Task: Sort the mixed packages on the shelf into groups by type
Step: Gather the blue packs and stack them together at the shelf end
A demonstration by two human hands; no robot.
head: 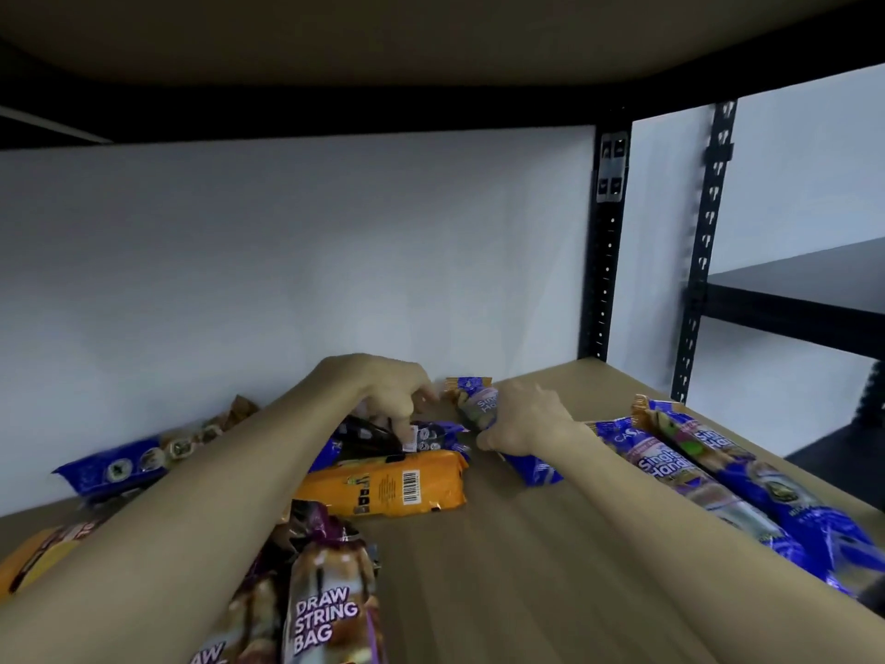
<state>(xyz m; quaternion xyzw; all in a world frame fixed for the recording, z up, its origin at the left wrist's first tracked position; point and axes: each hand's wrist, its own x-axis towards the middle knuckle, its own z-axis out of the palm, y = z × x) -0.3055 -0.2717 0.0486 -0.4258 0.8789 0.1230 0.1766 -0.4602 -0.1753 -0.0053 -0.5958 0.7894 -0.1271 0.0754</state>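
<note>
Mixed packages lie on a wooden shelf (550,567). My right hand (522,419) is closed around a long blue snack pack (479,400) near the back wall. My left hand (392,395) rests with bent fingers on a dark pack (368,436) in the middle pile, pinching its edge. An orange pack (388,486) lies in front of that pile. Two more blue snack packs (718,476) lie side by side at the right. Two brown drawstring bag packs (325,606) sit at the front left.
Another blue pack (115,467) lies at the back left by the white wall, with an orange one (38,558) at the left edge. A black metal upright (606,261) stands at the shelf's right back corner, and the upper shelf board hangs low overhead.
</note>
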